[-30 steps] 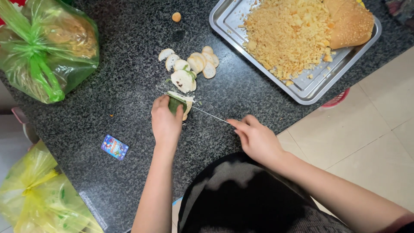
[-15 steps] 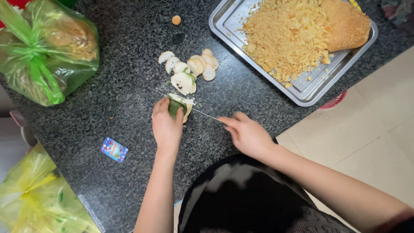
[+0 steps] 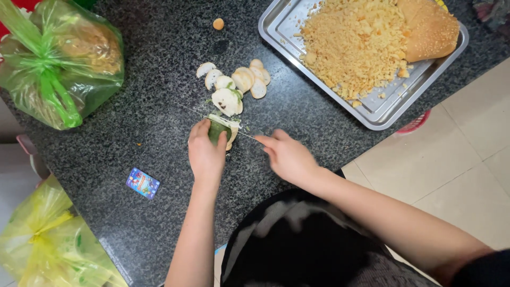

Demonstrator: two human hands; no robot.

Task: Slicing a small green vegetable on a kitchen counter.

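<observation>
Left hand (image 3: 206, 155) clamps the green vegetable (image 3: 218, 129) on the dark counter (image 3: 159, 79), just below the cut slices (image 3: 234, 85); right hand (image 3: 289, 158), fingers closed on the knife (image 3: 245, 135), has slid leftward since a second ago; blade now reaches across the vegetable.

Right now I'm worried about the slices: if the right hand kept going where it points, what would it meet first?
Likely the green vegetable held by the left hand, before the cut slices; right hand points left.
</observation>
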